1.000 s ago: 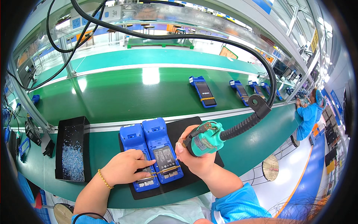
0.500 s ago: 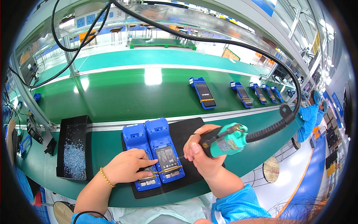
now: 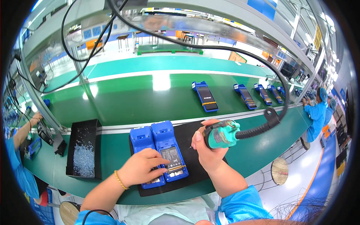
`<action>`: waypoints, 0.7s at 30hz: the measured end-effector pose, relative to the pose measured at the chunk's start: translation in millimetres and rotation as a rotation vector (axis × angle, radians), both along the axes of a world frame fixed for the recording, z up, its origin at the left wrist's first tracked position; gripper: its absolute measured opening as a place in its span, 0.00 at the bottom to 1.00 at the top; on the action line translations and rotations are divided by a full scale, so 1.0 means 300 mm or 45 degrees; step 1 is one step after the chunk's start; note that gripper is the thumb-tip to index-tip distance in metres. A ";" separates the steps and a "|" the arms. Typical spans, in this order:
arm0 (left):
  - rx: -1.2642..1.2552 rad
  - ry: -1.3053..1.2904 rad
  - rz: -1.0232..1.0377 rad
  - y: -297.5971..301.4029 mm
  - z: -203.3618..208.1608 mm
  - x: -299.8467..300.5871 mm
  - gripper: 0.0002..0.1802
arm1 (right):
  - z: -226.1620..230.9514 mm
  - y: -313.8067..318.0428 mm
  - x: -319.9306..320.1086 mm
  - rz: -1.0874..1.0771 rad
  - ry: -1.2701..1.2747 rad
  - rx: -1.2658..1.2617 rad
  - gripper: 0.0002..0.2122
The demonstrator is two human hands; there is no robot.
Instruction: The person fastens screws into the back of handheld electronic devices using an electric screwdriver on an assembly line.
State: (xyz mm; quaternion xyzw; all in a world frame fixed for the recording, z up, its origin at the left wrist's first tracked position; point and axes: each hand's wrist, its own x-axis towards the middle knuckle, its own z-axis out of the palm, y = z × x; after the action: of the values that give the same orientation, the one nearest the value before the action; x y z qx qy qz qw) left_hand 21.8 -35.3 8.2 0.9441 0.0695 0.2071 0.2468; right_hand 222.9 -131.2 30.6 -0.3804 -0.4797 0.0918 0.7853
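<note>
Two blue handheld payment terminals lie side by side on a black mat (image 3: 195,153), backs up. The right terminal (image 3: 164,131) shows a black battery (image 3: 171,155) with a yellowish rubber band (image 3: 177,168) across its lower end. My left hand (image 3: 144,167) lies over the left terminal (image 3: 141,138), covering much of it. Its thumb and forefinger are apart, their tips at the right terminal's left edge by the band. Right of the terminals, my right hand (image 3: 208,150) grips a teal-and-black electric screwdriver (image 3: 222,135); its bit end is hard to make out.
A black tray (image 3: 98,150) of small bluish-white pieces stands left of the mat. Several banded terminals, one in front (image 3: 205,97), lie on the green belt (image 3: 142,97). A black cable (image 3: 258,56) arches overhead to the screwdriver. Co-workers sit left (image 3: 22,150) and right (image 3: 317,112).
The rubber band, stretched leftward to my left fingers before, now lies across the right terminal. My right hand has raised the screwdriver slightly away from the terminal. The whole view has shifted a little.
</note>
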 end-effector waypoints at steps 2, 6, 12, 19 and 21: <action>0.014 0.015 0.030 -0.056 0.023 0.054 0.15 | 0.003 0.018 0.037 -0.105 -0.257 0.029 0.14; 0.203 0.067 0.142 -0.117 -0.002 0.169 0.13 | -0.007 0.030 0.061 -0.151 -0.152 0.066 0.14; 0.311 0.265 0.324 -0.128 -0.045 0.260 0.11 | -0.026 0.015 0.095 -0.294 -0.093 -0.027 0.14; 0.431 0.488 0.270 -0.093 -0.049 0.267 0.12 | 0.041 0.003 0.048 -0.348 -0.180 0.083 0.16; 0.474 0.512 0.249 -0.105 -0.036 0.265 0.13 | 0.047 0.008 0.040 -0.309 -0.150 0.109 0.17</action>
State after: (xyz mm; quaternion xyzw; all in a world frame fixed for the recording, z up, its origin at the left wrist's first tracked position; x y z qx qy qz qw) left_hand 101.4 -66.8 -2.6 0.9841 0.1683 0.0478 0.0294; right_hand 234.8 -128.9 44.6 -0.4065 -0.4789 -0.0469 0.7767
